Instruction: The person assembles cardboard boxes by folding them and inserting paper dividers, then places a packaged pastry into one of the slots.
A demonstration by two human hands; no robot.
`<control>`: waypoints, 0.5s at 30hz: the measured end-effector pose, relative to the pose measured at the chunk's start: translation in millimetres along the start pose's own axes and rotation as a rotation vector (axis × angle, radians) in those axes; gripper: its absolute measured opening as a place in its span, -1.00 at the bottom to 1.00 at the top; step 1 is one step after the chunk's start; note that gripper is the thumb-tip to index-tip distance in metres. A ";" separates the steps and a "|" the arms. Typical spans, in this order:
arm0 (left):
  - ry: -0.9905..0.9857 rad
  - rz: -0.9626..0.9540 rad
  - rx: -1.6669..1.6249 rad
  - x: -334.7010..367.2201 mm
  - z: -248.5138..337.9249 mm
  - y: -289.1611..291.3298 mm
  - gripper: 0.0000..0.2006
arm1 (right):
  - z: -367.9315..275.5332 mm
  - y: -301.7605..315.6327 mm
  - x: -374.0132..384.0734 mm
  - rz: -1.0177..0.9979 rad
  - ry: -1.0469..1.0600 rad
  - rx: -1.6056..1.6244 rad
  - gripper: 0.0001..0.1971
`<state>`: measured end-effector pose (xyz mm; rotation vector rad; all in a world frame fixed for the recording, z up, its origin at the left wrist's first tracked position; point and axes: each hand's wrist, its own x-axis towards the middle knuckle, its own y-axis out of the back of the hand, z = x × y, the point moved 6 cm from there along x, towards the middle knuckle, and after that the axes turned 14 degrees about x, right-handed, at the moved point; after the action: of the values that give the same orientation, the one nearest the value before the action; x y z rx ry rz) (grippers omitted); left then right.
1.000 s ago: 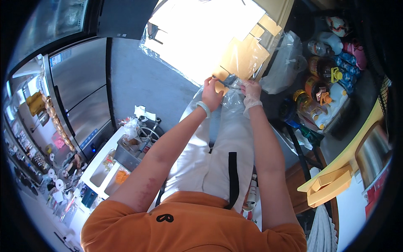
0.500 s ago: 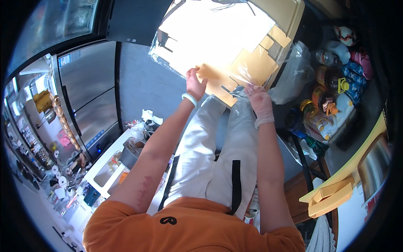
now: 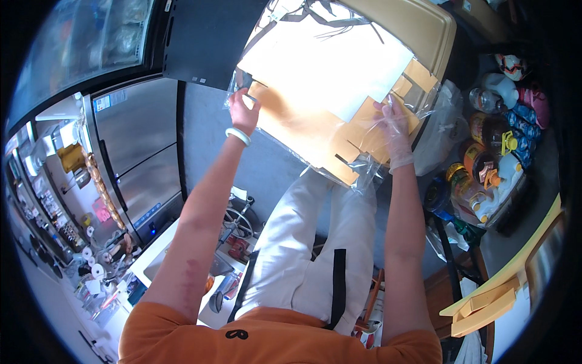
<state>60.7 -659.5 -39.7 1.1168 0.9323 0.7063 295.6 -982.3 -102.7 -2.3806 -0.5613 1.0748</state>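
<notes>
A stack of flat tan cardboard sheets (image 3: 306,126), glaring white in the middle, lies in clear plastic wrapping (image 3: 364,175) in front of my legs. My left hand (image 3: 244,114), bare with a pale band at the wrist, is at the stack's left edge. Its thumb and fingers pinch the wrapping there. On the right side, my right hand (image 3: 395,126) wears a thin clear glove. Its fingers are bent together on the wrapping over the notched cardboard tabs; exactly what lies between the fingertips is hard to make out. Dark strips (image 3: 327,18) lie across the stack's far end.
A tan lid or bin (image 3: 441,30) sits under the stack's far right side. To the right are a white plastic bag (image 3: 445,130) and several bottles (image 3: 485,161). A steel fridge (image 3: 138,142) stands left, with a white counter (image 3: 159,250) nearer me.
My left hand has moved left to the stack's edge, its fingers closing. The right hand has moved farther up and right along the cardboard. The view has shifted slightly.
</notes>
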 end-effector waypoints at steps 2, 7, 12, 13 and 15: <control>0.020 0.000 0.032 18.6 -13.7 2.5 -0.44 | 1.7 3.7 8.9 0.048 -0.014 -0.012 -0.62; -0.031 0.012 0.125 45.9 -21.1 11.1 -0.44 | 13.2 24.6 25.9 0.101 -0.065 0.037 -0.87; -0.011 -0.016 0.086 47.9 -20.6 11.6 -0.45 | 1.8 10.2 33.6 0.056 -0.024 -0.184 -0.91; -0.019 -0.025 0.090 48.5 -21.3 8.9 -0.45 | 1.6 10.1 36.3 0.043 -0.004 -0.241 -0.90; -0.044 -0.034 0.111 48.9 -20.7 5.9 -0.44 | 1.9 4.8 33.8 0.115 0.101 -0.234 -0.87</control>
<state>64.2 -607.2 -50.0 1.2069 0.9598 0.6061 315.6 -967.6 -126.2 -2.6823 -0.5458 0.9756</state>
